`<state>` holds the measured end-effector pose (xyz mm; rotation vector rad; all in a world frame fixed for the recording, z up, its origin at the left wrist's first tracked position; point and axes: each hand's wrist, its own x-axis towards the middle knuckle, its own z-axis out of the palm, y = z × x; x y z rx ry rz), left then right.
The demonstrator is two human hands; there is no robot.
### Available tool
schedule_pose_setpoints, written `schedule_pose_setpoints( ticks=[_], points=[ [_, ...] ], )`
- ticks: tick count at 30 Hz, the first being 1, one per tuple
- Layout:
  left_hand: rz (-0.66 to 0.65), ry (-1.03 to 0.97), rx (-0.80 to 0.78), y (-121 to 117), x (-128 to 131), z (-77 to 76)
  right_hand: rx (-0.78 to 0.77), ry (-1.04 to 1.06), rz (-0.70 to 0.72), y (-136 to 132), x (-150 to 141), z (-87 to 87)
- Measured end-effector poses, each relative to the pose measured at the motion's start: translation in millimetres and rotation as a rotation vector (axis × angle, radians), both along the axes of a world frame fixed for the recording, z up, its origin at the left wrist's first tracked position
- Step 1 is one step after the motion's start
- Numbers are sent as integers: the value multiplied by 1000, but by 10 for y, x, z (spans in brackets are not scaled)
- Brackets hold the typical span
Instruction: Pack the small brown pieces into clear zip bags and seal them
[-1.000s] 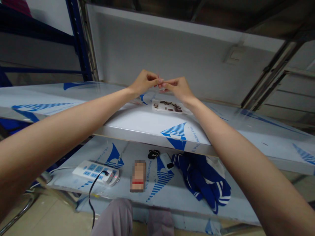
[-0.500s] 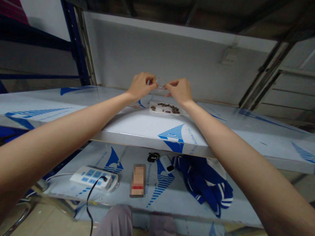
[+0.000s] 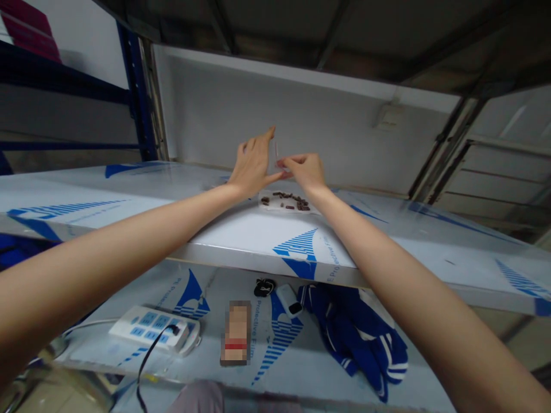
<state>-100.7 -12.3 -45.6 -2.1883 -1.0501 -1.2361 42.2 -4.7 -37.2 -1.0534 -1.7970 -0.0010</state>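
A thin pale strand [image 3: 276, 150] stands up from the pinched fingertips of my right hand [image 3: 306, 170]. My left hand [image 3: 253, 163] is open, fingers stretched upward and thumb pointing right, close to the right fingertips; whether they touch I cannot tell. Below both hands, a shallow white tray [image 3: 271, 207] lies on the upper shelf. It holds several small dark brown pieces [image 3: 302, 203], some of them short and rod-like, too small to identify surely.
The film-covered upper shelf [image 3: 232, 232] meets a white wall behind. On the lower shelf are a white power strip [image 3: 148, 327] with a black cable, a blurred-out oblong item [image 3: 236, 332], a black coiled item [image 3: 264, 287], a pale blue device [image 3: 288, 300] and blue-and-white clothing [image 3: 357, 332].
My left hand has gone from a pinch to open, its fingers now extended upward. My right hand stays pinched, and the strand now stands nearly upright. The view has tilted slightly up.
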Motion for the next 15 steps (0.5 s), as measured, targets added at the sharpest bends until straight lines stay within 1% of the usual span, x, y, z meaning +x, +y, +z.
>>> schedule_pose_setpoints(
  ticks=[4,9,12,14,15],
  points=[
    [78,55,38,-55,5,19,-138,132,-7,-41,-46,23],
    [104,143,58,-92,-33,65,-233,135,-14,-82,-28,41],
    [113,168,40,-89,-88,103,-302,48,-76,-125,66,99],
    [124,192,2,-80,-126,117,-409,-84,-76,-151,167,143],
    [127,217,-32,-73,-142,119,-488,-163,-44,-160,221,160]
  ],
)
